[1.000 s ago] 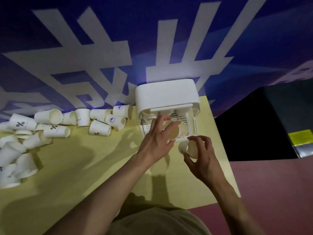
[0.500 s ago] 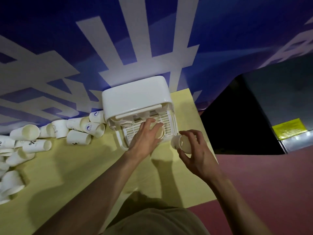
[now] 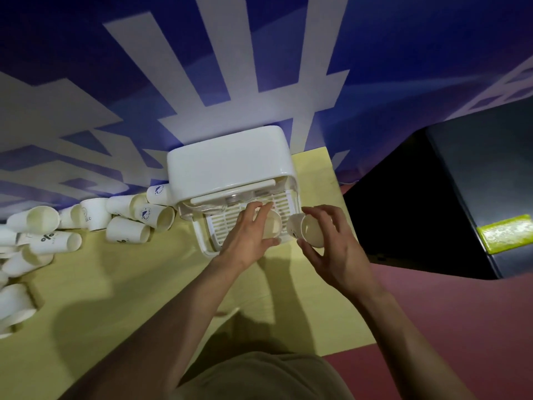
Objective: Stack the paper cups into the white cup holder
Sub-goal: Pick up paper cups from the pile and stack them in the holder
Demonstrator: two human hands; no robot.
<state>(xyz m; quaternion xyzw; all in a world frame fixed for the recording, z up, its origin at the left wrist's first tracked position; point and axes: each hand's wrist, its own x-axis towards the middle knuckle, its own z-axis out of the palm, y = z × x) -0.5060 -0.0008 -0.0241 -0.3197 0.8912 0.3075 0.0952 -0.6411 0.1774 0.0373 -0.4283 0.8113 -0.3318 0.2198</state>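
Lying at 12 o'clock from both hands, the white cup holder point(image 3: 230, 166) is nearer the left hand point(image 3: 248, 238), curled round one paper cup point(image 3: 272, 226); the right hand point(image 3: 331, 241) grips a second cup point(image 3: 310, 230), mouth facing 6 o'clock.

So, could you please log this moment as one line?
left hand: holds paper cup at white plastic cup holder | right hand: holds second paper cup

Far edge: white plastic cup holder point(image 3: 230, 166) against the blue-and-white banner wall point(image 3: 259, 67) — no way behind | holder's slatted front tray point(image 3: 227, 223): partly covered by both hands | left end: scattered white paper cups point(image 3: 127, 215) crowd the yellow table point(image 3: 115, 284) | near-edge middle: bare yellow surface — open.
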